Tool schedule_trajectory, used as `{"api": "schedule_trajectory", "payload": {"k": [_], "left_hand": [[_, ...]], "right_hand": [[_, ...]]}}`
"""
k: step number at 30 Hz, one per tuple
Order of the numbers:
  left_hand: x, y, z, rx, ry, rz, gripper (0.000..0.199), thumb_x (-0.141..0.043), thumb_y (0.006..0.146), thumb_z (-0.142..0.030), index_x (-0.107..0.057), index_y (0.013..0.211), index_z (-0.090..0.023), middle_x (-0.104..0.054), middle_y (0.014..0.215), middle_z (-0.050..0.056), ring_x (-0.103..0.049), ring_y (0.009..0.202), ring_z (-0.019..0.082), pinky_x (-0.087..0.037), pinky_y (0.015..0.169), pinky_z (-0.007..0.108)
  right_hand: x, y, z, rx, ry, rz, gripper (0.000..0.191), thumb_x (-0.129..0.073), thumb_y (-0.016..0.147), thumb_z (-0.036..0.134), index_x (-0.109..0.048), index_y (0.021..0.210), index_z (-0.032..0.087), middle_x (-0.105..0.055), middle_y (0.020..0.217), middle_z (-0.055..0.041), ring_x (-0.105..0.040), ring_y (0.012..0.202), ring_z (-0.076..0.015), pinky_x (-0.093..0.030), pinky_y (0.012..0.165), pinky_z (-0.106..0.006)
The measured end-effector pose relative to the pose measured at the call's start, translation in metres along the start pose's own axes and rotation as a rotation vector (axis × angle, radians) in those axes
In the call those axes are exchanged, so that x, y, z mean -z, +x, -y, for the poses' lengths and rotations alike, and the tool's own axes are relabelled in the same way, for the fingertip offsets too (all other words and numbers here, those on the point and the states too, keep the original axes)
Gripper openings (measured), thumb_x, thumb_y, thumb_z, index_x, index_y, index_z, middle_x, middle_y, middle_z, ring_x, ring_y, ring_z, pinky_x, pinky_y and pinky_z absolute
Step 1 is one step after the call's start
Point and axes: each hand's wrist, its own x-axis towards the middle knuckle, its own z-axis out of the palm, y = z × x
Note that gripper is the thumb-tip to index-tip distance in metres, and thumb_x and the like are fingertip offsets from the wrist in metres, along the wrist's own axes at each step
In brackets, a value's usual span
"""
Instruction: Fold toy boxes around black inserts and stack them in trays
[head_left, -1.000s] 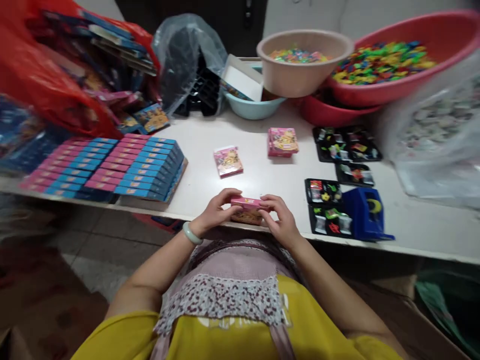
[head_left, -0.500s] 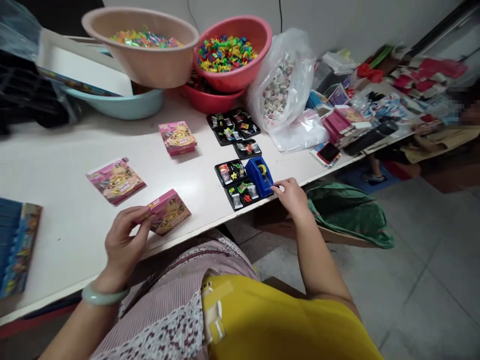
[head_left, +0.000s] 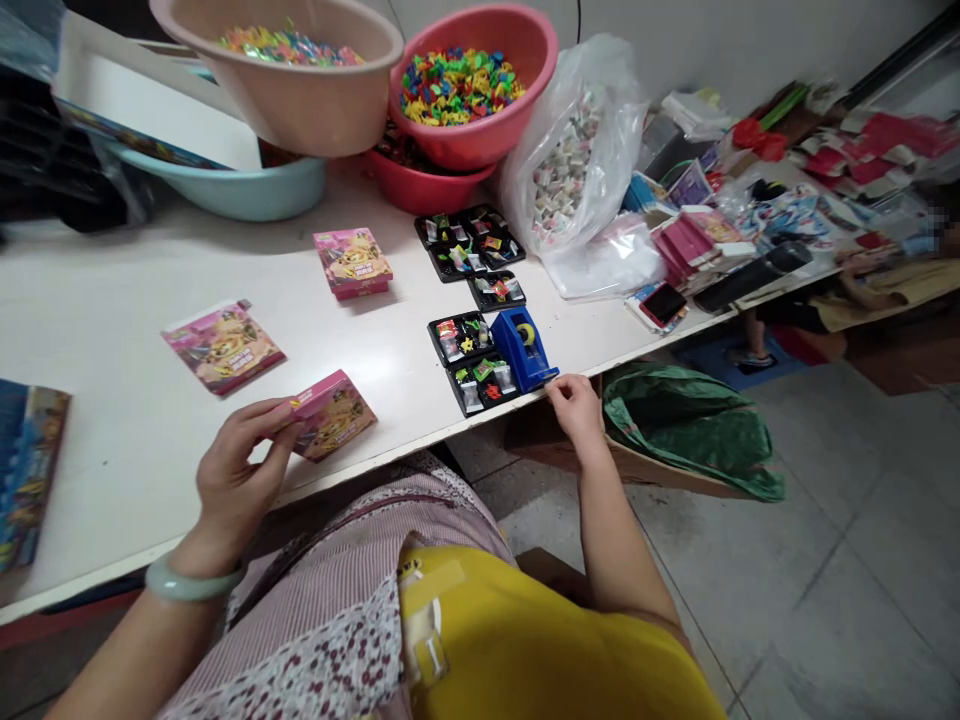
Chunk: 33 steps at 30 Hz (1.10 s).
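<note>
My left hand [head_left: 244,470] grips a small pink printed box [head_left: 335,416] by its left end, thumb and fingers closed on it near the table's front edge. My right hand [head_left: 577,405] is pinched at the front end of a blue tape dispenser [head_left: 520,348] with a yellow roll; whatever lies between the fingertips is too small to make out. Left of the dispenser sit black trays [head_left: 480,386] with small wrapped pieces. Another pink box [head_left: 225,346] lies flat on the left, and a further pink box [head_left: 352,262] stands behind.
Along the back are a beige basin [head_left: 300,100], a red basin [head_left: 472,140] of colourful pieces and a clear bag [head_left: 562,190]. A phone [head_left: 663,305] and black bottle [head_left: 754,275] lie right. Below the edge is a green-lined carton [head_left: 690,430]; another person's arm [head_left: 862,290] shows far right.
My right hand has shifted slightly down and left along the dispenser's front end, still pinched. My left hand keeps its hold on the box. The view has shifted a little.
</note>
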Motion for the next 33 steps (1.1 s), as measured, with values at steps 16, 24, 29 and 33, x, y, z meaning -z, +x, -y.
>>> {"api": "schedule_trajectory", "payload": {"k": [16,24,29,33], "left_hand": [[0.002,0.022,-0.035,-0.332,0.309,0.362,0.043,-0.046,0.097,-0.025,-0.046,0.14,-0.028,-0.06,0.092,0.004,-0.057,0.07,0.013,-0.046,0.057,0.022],[-0.009,0.04,-0.007,0.028,-0.113,0.1,0.022,-0.06,0.092,-0.03,-0.07,0.108,-0.02,-0.071,0.095,0.007,-0.066,0.085,0.017,-0.055,0.077,0.029],[-0.003,0.077,0.045,0.335,-0.266,-0.011,0.049,-0.065,0.086,-0.045,-0.059,0.129,-0.022,-0.065,0.117,0.009,-0.064,0.095,0.018,-0.055,0.086,0.034],[0.022,0.095,0.096,0.613,0.002,-0.191,0.064,-0.069,0.08,-0.039,-0.049,0.136,-0.015,-0.057,0.122,0.014,-0.062,0.099,0.022,-0.053,0.09,0.039]], "right_hand": [[-0.148,-0.088,0.182,-0.006,0.664,0.881,0.051,-0.069,0.076,0.042,-0.065,0.122,0.023,-0.065,0.064,0.0055,-0.055,0.052,-0.0106,-0.052,0.058,-0.027],[-0.17,-0.055,0.166,0.447,0.215,0.643,0.054,-0.068,0.08,0.045,-0.061,0.129,0.023,-0.068,0.089,-0.0065,-0.065,0.082,-0.0232,-0.055,0.075,-0.037],[-0.212,0.027,0.185,0.414,0.448,0.612,0.047,-0.06,0.084,0.042,-0.058,0.128,0.023,-0.069,0.11,-0.0071,-0.065,0.092,-0.0213,-0.056,0.083,-0.037],[-0.253,0.113,0.212,0.281,0.267,0.352,0.043,-0.053,0.087,0.033,-0.059,0.125,0.014,-0.068,0.116,-0.0131,-0.064,0.101,-0.0237,-0.054,0.089,-0.041]]}}
